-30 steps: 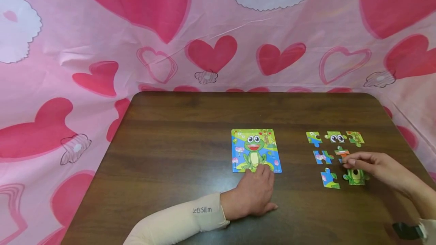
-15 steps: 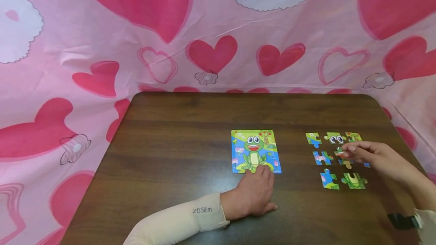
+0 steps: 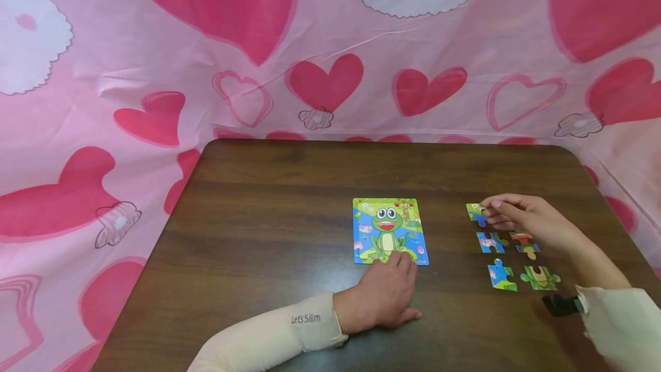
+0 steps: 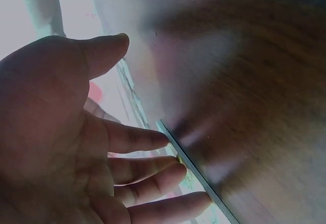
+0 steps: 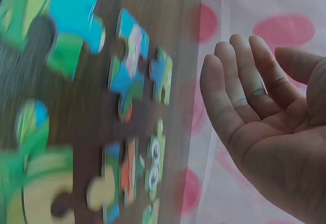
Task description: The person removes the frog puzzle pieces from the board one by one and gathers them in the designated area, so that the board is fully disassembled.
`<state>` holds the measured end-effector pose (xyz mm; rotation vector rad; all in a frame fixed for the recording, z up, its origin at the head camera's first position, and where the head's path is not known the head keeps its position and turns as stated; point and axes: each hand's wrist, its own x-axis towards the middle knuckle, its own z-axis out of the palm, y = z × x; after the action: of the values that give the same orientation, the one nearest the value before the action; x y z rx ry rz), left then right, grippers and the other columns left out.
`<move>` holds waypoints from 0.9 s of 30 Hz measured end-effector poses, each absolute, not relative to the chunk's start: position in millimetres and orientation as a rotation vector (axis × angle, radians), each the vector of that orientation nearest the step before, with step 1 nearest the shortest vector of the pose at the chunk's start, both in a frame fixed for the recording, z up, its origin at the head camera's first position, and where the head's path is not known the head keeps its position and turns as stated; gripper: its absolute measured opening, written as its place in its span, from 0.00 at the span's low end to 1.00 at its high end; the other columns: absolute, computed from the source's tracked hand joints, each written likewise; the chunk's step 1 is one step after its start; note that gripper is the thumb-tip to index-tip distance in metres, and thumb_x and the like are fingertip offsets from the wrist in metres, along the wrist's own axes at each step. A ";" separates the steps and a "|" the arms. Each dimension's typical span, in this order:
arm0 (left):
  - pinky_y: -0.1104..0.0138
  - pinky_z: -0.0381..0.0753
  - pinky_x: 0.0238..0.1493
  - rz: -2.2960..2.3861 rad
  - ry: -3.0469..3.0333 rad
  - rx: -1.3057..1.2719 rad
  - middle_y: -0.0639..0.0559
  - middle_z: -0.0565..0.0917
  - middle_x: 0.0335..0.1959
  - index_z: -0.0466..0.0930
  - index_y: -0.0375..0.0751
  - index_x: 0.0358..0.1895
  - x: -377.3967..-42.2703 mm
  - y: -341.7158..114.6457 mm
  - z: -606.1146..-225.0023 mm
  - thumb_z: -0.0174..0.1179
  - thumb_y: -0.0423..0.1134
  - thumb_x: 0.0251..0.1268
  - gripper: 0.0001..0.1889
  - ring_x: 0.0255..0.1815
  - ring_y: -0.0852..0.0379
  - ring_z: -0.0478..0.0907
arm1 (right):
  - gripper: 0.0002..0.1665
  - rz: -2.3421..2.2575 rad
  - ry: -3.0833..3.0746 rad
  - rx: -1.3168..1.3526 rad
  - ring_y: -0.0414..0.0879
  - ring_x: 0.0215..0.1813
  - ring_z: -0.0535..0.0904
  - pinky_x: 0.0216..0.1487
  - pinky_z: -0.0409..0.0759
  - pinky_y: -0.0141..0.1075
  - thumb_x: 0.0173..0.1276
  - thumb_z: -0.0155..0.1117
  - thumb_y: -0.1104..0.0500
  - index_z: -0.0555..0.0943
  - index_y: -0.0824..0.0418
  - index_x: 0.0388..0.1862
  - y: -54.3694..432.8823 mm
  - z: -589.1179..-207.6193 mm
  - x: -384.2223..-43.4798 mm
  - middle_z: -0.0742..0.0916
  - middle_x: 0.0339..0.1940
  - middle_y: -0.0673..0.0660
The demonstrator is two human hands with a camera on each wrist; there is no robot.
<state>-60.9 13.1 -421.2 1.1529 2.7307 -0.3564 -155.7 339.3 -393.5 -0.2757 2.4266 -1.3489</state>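
A square frog picture puzzle board [image 3: 372, 228] lies flat on the table. My left hand [image 3: 382, 291] rests its fingertips on the board's near edge. In the left wrist view its fingers are nearly straight, reaching the thin edge of the board [image 4: 191, 163]. Over the loose pieces on the right hovers my right hand [image 3: 532, 220], its fingertips overlapping the flower-corner piece [image 3: 473, 211] in the head view. The right wrist view shows that hand's palm bare and its fingers relaxed. There, the frog-eyes piece [image 5: 155, 158], covered by the hand in the head view, lies on the table.
Below the right hand lie a pink-flower piece [image 3: 488, 241], a frog-mouth piece [image 3: 523, 237], a blue-and-green corner piece [image 3: 499, 274] and a frog-belly piece [image 3: 537, 278]. The brown table [image 3: 258, 217] ends at a pink heart-patterned cloth [image 3: 248, 96].
My right hand has moved left and away from me, from the frog-mouth piece to the flower-corner piece. The left hand has stayed on the board.
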 end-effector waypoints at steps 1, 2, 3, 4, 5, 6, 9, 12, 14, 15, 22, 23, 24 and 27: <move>0.69 0.79 0.34 -0.356 2.730 1.154 0.55 0.73 0.58 0.70 0.46 0.68 -61.0 12.8 -421.1 0.50 0.78 0.62 0.44 0.54 0.59 0.69 | 0.25 -1.366 2.409 -0.277 0.41 0.48 0.89 0.46 0.85 0.30 0.83 0.48 0.53 0.73 0.73 0.64 335.5 -394.4 -157.6 0.90 0.47 0.50; 0.69 0.79 0.34 -0.351 2.726 1.154 0.55 0.73 0.58 0.70 0.46 0.69 -61.3 12.6 -421.1 0.49 0.78 0.62 0.44 0.54 0.59 0.69 | 0.25 -1.377 2.392 -0.277 0.42 0.48 0.89 0.47 0.85 0.30 0.83 0.48 0.53 0.73 0.73 0.64 331.9 -394.9 -159.2 0.90 0.47 0.51; 0.69 0.79 0.34 -0.345 2.721 1.154 0.55 0.73 0.58 0.70 0.46 0.69 -61.5 12.4 -421.1 0.49 0.78 0.62 0.44 0.54 0.59 0.69 | 0.26 -1.380 2.383 -0.282 0.42 0.48 0.89 0.47 0.85 0.30 0.83 0.48 0.52 0.73 0.73 0.65 328.3 -395.9 -161.0 0.90 0.47 0.52; 0.69 0.78 0.34 -0.341 2.719 1.154 0.55 0.73 0.58 0.70 0.46 0.69 -61.6 12.2 -421.0 0.49 0.78 0.63 0.44 0.54 0.59 0.69 | 0.26 -1.386 2.372 -0.279 0.43 0.49 0.88 0.47 0.85 0.30 0.83 0.48 0.52 0.73 0.72 0.65 324.8 -396.5 -162.7 0.90 0.48 0.52; 0.70 0.78 0.33 -0.338 2.715 1.155 0.55 0.73 0.58 0.69 0.46 0.69 -61.7 12.1 -421.1 0.49 0.78 0.63 0.44 0.54 0.59 0.69 | 0.26 -1.390 2.363 -0.279 0.43 0.49 0.88 0.48 0.85 0.30 0.83 0.48 0.51 0.73 0.72 0.65 321.6 -397.4 -164.2 0.89 0.48 0.52; 0.70 0.78 0.33 -0.334 2.713 1.155 0.55 0.73 0.58 0.69 0.46 0.69 -61.9 12.0 -421.1 0.49 0.78 0.63 0.44 0.54 0.59 0.69 | 0.27 -1.400 2.352 -0.276 0.43 0.49 0.88 0.48 0.85 0.31 0.84 0.48 0.51 0.72 0.73 0.65 318.4 -398.3 -165.6 0.89 0.48 0.53; 0.70 0.77 0.32 -0.328 2.711 1.155 0.55 0.73 0.58 0.69 0.46 0.69 -62.3 11.8 -421.0 0.49 0.78 0.63 0.44 0.54 0.59 0.69 | 0.30 -1.411 2.317 -0.263 0.43 0.51 0.87 0.49 0.85 0.33 0.83 0.47 0.48 0.71 0.72 0.67 308.9 -401.0 -169.0 0.88 0.50 0.55; 0.70 0.77 0.32 -0.323 2.714 1.154 0.55 0.73 0.57 0.70 0.46 0.68 -62.4 11.5 -420.4 0.50 0.78 0.63 0.44 0.54 0.59 0.69 | 0.31 -1.432 2.279 -0.251 0.44 0.51 0.87 0.50 0.85 0.34 0.83 0.47 0.47 0.71 0.72 0.67 298.6 -403.1 -171.2 0.87 0.51 0.57; 0.70 0.77 0.32 -0.321 2.713 1.152 0.55 0.73 0.57 0.70 0.47 0.68 -62.6 11.3 -419.9 0.50 0.78 0.62 0.43 0.53 0.59 0.69 | 0.32 -1.440 2.261 -0.252 0.44 0.51 0.86 0.50 0.85 0.34 0.83 0.47 0.47 0.71 0.73 0.68 292.0 -404.2 -172.7 0.87 0.51 0.58; 0.70 0.77 0.32 -0.322 2.713 1.154 0.55 0.73 0.57 0.70 0.47 0.68 -62.6 11.2 -419.8 0.50 0.78 0.62 0.43 0.53 0.59 0.69 | 0.32 -1.445 2.251 -0.247 0.44 0.51 0.87 0.50 0.85 0.34 0.83 0.47 0.47 0.71 0.73 0.68 288.5 -404.7 -173.2 0.87 0.51 0.59; 0.70 0.77 0.32 -0.314 2.711 1.160 0.56 0.73 0.57 0.70 0.48 0.67 -63.9 11.0 -419.8 0.50 0.77 0.63 0.42 0.53 0.60 0.69 | 0.32 -1.476 2.186 -0.243 0.44 0.51 0.87 0.52 0.86 0.37 0.83 0.48 0.48 0.71 0.74 0.68 267.9 -410.3 -175.0 0.86 0.53 0.64; 0.70 0.77 0.32 -0.309 2.708 1.160 0.56 0.73 0.56 0.70 0.48 0.67 -64.2 11.0 -419.8 0.50 0.77 0.63 0.42 0.53 0.60 0.69 | 0.32 -1.481 2.175 -0.243 0.44 0.51 0.87 0.52 0.86 0.38 0.83 0.48 0.48 0.71 0.74 0.68 265.2 -411.2 -175.0 0.86 0.53 0.64; 0.70 0.77 0.32 -0.305 2.707 1.161 0.56 0.73 0.56 0.70 0.48 0.67 -64.3 10.9 -420.0 0.50 0.77 0.63 0.42 0.53 0.60 0.69 | 0.32 -1.487 2.168 -0.240 0.45 0.51 0.87 0.52 0.86 0.38 0.83 0.49 0.48 0.71 0.74 0.68 262.8 -412.3 -175.2 0.86 0.53 0.64; 0.70 0.77 0.33 -0.294 2.703 1.158 0.56 0.74 0.57 0.70 0.48 0.68 -64.5 10.8 -420.3 0.50 0.77 0.63 0.42 0.54 0.60 0.69 | 0.31 -1.499 2.151 -0.231 0.45 0.50 0.87 0.52 0.86 0.38 0.83 0.49 0.48 0.72 0.74 0.67 255.8 -415.3 -175.9 0.86 0.52 0.64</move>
<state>-64.5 10.8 -420.3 1.1582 2.7032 -0.2939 -175.9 255.8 -415.3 -0.2314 2.1514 -1.4990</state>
